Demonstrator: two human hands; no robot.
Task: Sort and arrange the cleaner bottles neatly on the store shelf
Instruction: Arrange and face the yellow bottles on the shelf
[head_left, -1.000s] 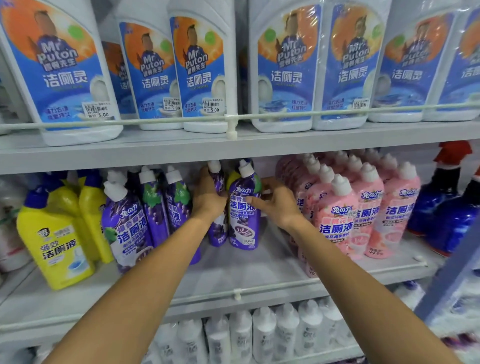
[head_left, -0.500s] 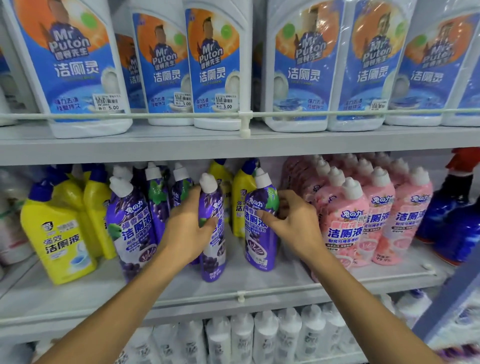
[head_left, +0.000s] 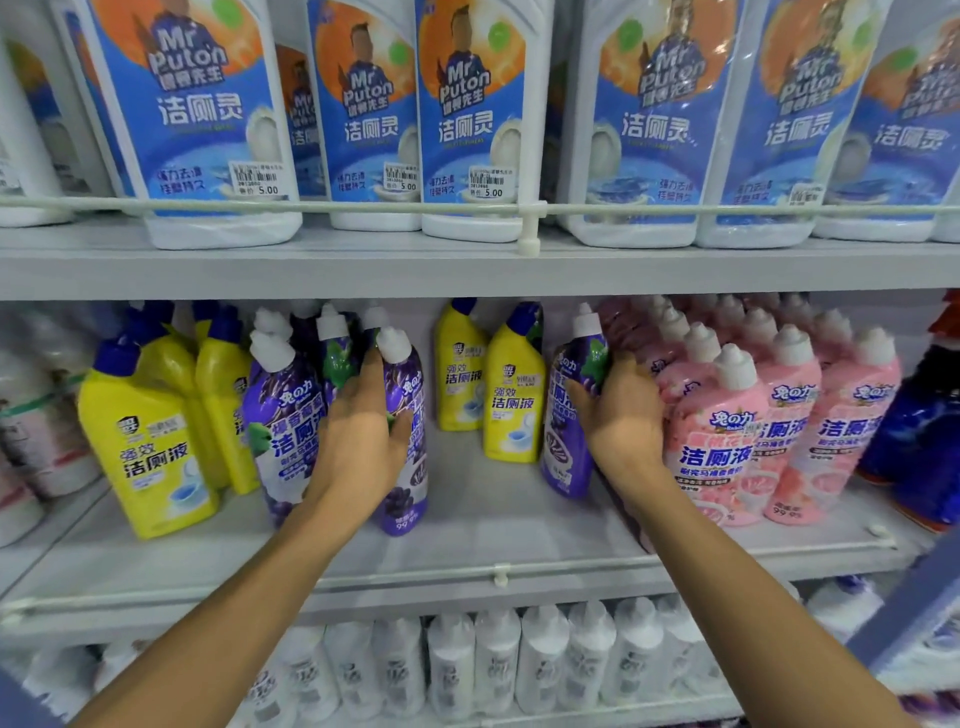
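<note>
One purple bottle (head_left: 408, 493) in left fingers (head_left: 371, 376), another (head_left: 563, 454) in right fingers (head_left: 587, 391).

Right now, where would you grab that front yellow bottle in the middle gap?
Probably round its upper body, just under the bent neck, coming straight from the front: the yellow bottle stands upright with bare shelf before it, while a second yellow bottle and a purple bottle flank it.

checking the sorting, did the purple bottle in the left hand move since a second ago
Yes. The purple bottle in the left hand went left, clear of the two yellow bottles behind, to the purple group.
</note>
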